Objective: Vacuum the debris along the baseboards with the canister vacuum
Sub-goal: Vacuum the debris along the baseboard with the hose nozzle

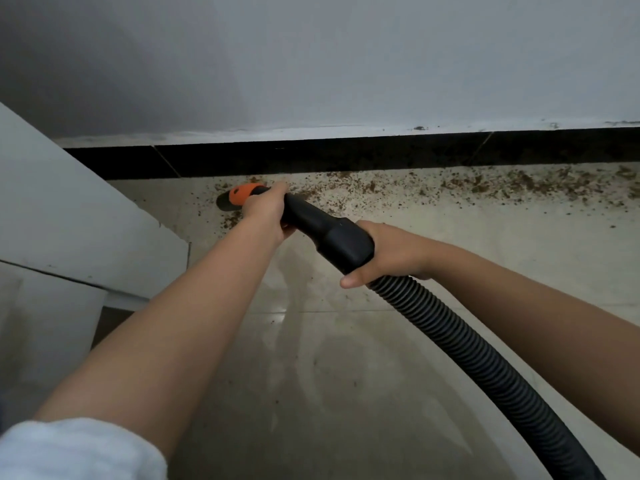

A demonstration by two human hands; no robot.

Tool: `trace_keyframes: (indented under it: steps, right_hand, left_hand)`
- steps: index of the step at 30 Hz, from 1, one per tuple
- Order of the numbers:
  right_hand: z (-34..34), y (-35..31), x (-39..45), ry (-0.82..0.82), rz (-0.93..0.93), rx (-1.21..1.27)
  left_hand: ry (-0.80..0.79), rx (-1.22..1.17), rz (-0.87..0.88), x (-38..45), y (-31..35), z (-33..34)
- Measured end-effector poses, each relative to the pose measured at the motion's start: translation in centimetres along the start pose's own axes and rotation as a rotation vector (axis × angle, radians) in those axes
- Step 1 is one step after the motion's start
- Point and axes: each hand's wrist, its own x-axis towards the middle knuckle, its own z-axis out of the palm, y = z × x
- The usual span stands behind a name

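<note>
Head view looks down over two bare forearms reaching toward a wall. Left hand (268, 211) is wrapped around the black wand (311, 220) near its front end, fingers closed on it, just behind the orange nozzle (240, 195), whose dark mouth sits on the pale floor tiles (346, 375) close to the black baseboard (346, 154). Right hand (388, 252) grips the thick black cuff where the wand meets the ribbed hose (467, 348); its fingers curl under the cuff and the thumb lies across the first ribs of the hose. That hose runs away toward the lower right edge of the picture. Brown debris (502, 185) lies scattered in a band on the floor along the foot of the baseboard, thickest to the right of the nozzle, with a few crumbs around the nozzle itself. At the left stands a white panel (69, 209), set at an angle to the wall. A pale sleeve (76, 452) covers the left upper arm at the bottom left corner.
</note>
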Motion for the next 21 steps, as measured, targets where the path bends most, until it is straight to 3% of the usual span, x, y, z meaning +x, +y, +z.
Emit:
trace_keyframes:
  steps: [4,10,21]
  right_hand:
    - [1.0,0.5,-0.3,0.039,0.014,0.015]
    - [2.2,-0.4,-1.1,0.113,-0.045,-0.232]
    - [7.6,3.2,-3.5,0.106,-0.023,-0.286]
  left_hand:
    - [0.03,0.099,-0.022,-0.4,-0.7,-0.5]
    - [0.061,0.189,0.034,-0.9,-0.9,-1.0]
    - [0.223,0.552,0.073,-2.2,-7.0,-2.7]
